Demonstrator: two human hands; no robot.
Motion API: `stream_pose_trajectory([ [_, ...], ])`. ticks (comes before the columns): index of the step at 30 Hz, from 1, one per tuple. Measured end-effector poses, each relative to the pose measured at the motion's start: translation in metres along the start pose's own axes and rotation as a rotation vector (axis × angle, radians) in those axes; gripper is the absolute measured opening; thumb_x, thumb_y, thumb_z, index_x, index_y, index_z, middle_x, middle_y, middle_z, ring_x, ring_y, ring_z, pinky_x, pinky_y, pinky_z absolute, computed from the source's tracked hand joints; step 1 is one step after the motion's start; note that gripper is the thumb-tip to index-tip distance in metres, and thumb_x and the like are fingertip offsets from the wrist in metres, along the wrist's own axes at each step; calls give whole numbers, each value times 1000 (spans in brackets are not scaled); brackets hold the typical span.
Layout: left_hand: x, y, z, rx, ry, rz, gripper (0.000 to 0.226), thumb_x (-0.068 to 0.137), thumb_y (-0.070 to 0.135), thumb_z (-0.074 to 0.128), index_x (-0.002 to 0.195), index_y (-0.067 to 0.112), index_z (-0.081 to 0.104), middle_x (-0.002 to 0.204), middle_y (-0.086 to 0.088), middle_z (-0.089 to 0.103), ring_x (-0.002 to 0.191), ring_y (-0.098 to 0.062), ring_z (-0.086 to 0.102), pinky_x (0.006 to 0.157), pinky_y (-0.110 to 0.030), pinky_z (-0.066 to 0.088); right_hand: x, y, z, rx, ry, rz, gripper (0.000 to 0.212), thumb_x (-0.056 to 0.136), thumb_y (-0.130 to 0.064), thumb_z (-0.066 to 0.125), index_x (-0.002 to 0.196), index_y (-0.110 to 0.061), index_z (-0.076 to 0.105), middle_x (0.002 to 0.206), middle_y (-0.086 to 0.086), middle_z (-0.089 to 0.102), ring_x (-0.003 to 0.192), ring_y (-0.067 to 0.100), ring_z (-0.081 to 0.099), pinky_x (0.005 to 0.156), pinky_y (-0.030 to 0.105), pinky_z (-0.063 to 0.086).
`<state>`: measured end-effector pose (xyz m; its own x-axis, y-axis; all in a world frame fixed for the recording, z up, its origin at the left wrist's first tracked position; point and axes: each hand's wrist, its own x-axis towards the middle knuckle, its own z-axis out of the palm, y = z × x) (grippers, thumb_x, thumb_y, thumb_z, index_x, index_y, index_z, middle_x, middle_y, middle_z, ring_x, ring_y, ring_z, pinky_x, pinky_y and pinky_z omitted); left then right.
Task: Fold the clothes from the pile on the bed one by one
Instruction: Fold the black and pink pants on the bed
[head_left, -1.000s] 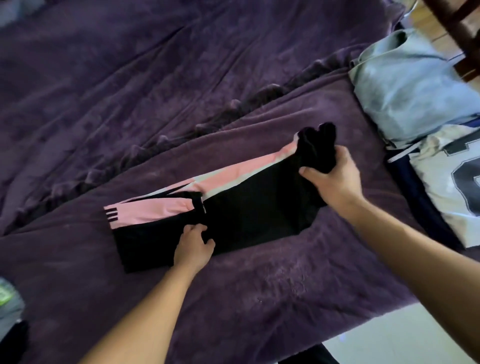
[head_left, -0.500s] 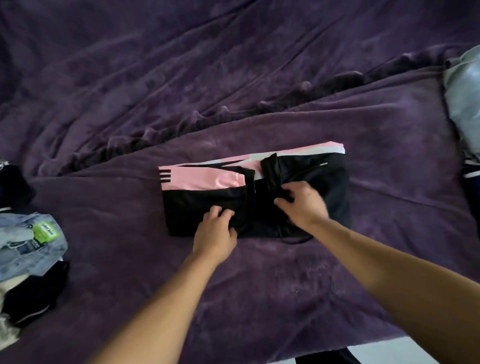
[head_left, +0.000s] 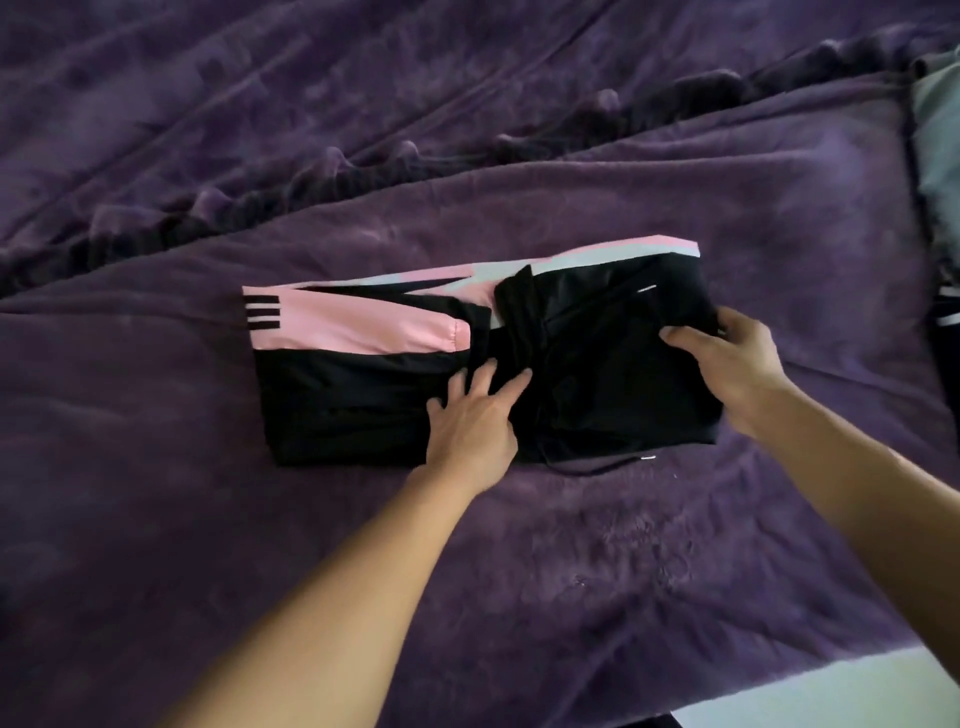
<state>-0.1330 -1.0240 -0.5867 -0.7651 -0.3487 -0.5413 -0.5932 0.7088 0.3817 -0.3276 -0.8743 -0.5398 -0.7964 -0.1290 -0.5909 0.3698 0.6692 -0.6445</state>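
A black synthetic sports garment with a pink side panel and pale stripe (head_left: 483, 358) lies folded into a flat oblong near the middle of the view, on a wrinkled, plush purple blanket (head_left: 571, 561) that covers the bed. The pink panel runs along the garment's edge from 9 o'clock toward 1 o'clock, and three short black bars (head_left: 261, 312) mark its end at 9 o'clock. A thin black drawcord with a pale tip (head_left: 608, 464) trails out from under the garment's near edge, toward 5 o'clock from its middle, and rests on the blanket.

The left hand (head_left: 472, 423) lies palm down on the garment at about 6 o'clock of its centre, fingers (head_left: 485, 376) spread and laid flat on the black cloth beside the folded-over waistband. The right hand (head_left: 737, 371) is at the garment's 3 o'clock end; its fingers are laid over the top layer there and its thumb points in toward the middle, though whether the edge is truly pinched between them cannot be told. Both forearms are bare and reach in from 6 and 4 o'clock.

At the 2 to 3 o'clock border a pale grey-blue cloth (head_left: 940, 135) lies on the blanket, with a dark item bearing white stripes (head_left: 948, 312) just below it, well apart from the garment.
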Motion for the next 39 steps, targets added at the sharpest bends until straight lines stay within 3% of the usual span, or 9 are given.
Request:
stream_pose_trajectory([
  [5,-34,-45,-42,-542,398,-37,47,82,-9,45,120,10,63,122,-5,56,102,-24,60,95,-34,46,-80,-73,30,-77,-68,-275,27,80,-17,76,100,-16,57,86,-5,67,66,-2,63,57,14,51],
  [8,-64,-90,-66,-589,552,-247,38,83,-10,46,110,7,66,110,-8,61,97,-25,61,91,-24,43,-117,-103,81,-253,-125,-420,38,79,-23,76,107,-17,52,97,-1,65,88,20,65,78,34,51],
  [10,-85,-129,-77,-579,579,-378,36,84,-9,46,108,7,67,109,-9,63,101,-26,60,91,-22,40,-137,-117,130,-380,-170,-495,40,82,-27,71,114,-17,50,106,4,65,99,30,62,76,31,42],
  [14,-118,-201,-74,-460,653,-513,29,83,-8,51,103,4,68,101,-19,66,96,-37,62,87,-37,44,-160,-112,234,-519,-355,-562,42,88,-27,63,124,-15,45,119,11,62,108,33,57,82,33,41],
  [18,-127,-235,-67,-468,690,-572,22,89,-1,51,105,3,67,102,-21,67,97,-38,62,84,-36,43,-163,-72,288,-666,-665,-514,56,89,-23,63,139,-13,41,131,14,52,118,30,54,99,37,43],
  [22,-104,-220,-73,-513,729,-530,30,92,10,51,120,3,58,116,-23,57,105,-41,56,89,-37,39,-151,-42,248,-505,-267,-776,35,88,-17,52,123,-14,60,119,7,60,106,27,60,88,38,50],
  [25,-77,-187,-78,-389,728,-342,47,93,34,39,132,11,51,132,-22,48,117,-40,48,95,-44,40,-126,-33,203,-658,15,-812,43,93,-25,53,135,-18,51,141,8,47,127,30,43,96,45,45],
  [31,-24,-165,-50,-134,466,-334,57,98,50,32,150,35,17,158,-21,-2,143,-41,11,111,-51,24,-90,-16,220,-878,-28,-564,63,98,-54,32,153,-35,9,162,7,-4,148,30,-2,114,51,18],
  [39,-4,-180,-18,4,635,-337,51,94,43,46,143,30,38,128,-29,47,118,-45,45,94,-51,39,-76,16,241,-738,13,-498,66,94,-60,33,152,-39,9,161,15,-1,143,33,18,109,50,27],
])
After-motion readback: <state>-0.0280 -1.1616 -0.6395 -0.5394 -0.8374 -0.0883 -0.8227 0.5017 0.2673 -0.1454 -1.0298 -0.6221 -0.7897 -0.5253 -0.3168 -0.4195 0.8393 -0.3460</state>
